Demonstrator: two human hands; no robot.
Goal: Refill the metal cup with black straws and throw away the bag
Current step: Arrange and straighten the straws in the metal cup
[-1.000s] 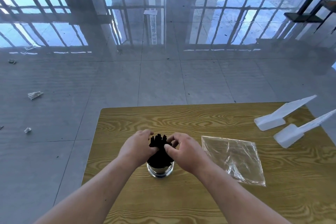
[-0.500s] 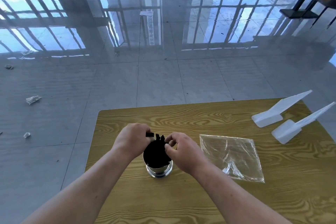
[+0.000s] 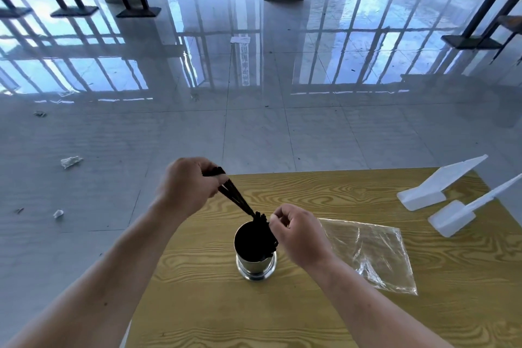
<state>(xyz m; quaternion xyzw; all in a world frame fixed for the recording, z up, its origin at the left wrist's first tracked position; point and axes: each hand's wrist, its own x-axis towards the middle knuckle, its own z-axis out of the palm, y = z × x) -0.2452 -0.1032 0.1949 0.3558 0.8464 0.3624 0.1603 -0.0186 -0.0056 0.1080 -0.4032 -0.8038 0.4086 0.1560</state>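
The glossy grey tiled floor (image 3: 254,127) stretched away behind, mirroring the tall windows, with a few crumpled white scraps of litter (image 3: 71,161) lying on it off to the left. Nearer stood the yellow wood-grain worktop (image 3: 353,305). On its right part lay a flat, empty clear plastic bag (image 3: 372,251), and beyond that, near the far right corner, two white plastic wedge-shaped stands (image 3: 440,186) sat side by side. The shiny round metal cup (image 3: 255,265) stood upright near the worktop's left edge, dark with black straws (image 3: 254,240). The left hand (image 3: 187,186), raised up and to the left of the cup, was closed on a few of those straws by their upper ends, slanting them outward. The right hand (image 3: 299,234) was curled at the cup's right rim, fingertips pinching straw tops.
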